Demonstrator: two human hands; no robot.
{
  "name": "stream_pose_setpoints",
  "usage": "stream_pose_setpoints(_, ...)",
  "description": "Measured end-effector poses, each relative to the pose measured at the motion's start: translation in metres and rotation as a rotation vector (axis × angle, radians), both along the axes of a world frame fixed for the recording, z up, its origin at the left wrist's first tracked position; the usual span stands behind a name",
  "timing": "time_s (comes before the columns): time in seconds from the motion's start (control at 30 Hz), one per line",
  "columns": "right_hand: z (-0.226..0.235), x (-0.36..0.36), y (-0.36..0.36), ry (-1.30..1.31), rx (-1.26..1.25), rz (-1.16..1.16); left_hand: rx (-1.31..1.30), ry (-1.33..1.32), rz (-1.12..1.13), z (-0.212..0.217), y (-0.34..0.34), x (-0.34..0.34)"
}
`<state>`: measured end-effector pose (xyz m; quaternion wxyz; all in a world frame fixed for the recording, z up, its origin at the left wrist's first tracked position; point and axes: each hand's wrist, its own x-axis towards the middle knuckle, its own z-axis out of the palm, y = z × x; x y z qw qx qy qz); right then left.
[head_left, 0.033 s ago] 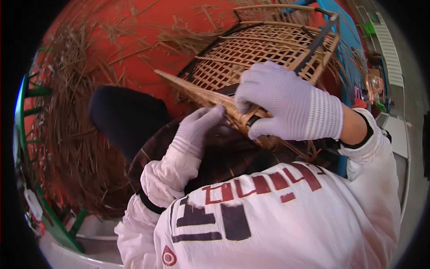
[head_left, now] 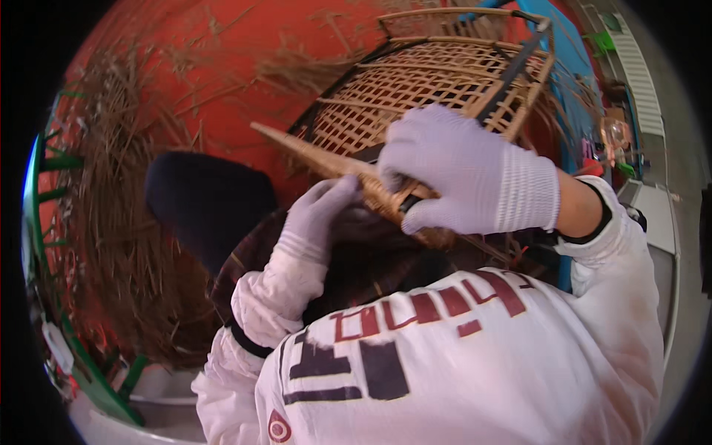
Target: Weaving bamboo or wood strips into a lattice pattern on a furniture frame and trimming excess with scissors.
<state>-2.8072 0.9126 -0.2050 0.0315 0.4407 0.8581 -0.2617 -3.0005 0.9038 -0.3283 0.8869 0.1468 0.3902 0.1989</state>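
Note:
A tan wicker basket [head_left: 415,78] with an open weave and black bands lies tilted before me, its near side wall [head_left: 308,152] raised toward my lap. My right hand [head_left: 452,174], in a pale lilac knit glove, is closed over the near corner of that wall. A short black piece [head_left: 410,202] shows between its thumb and curled fingers; whether it is a band or a tool I cannot tell. My left hand [head_left: 324,211], gloved alike, holds the wall's near edge, thumb up on the rim. Its other fingers are mostly hidden beneath.
Loose brown strips [head_left: 130,245] are heaped on the red floor [head_left: 245,89] at left and scattered farther off. A green frame [head_left: 81,348] curves along the left rim. My dark-clad knee [head_left: 211,200] stands beside the heap. A blue edge [head_left: 575,81] runs behind the basket at right.
The basket and both hands sit very slightly farther left in the picture. Both hands keep their hold on the basket.

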Motion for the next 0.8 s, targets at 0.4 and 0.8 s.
stream_pose_setpoints(0.4, 0.025, 0.054, 0.003, -0.061, 0.099, -0.049, -0.127, 0.174, -0.001, 0.023, 0.028, 0.065)
stream_pose_setpoints(0.8, 0.026, 0.014, 0.014, 0.077, 0.396, -0.187, 0.155, -0.26, 0.132, 0.049, 0.063, 0.038)
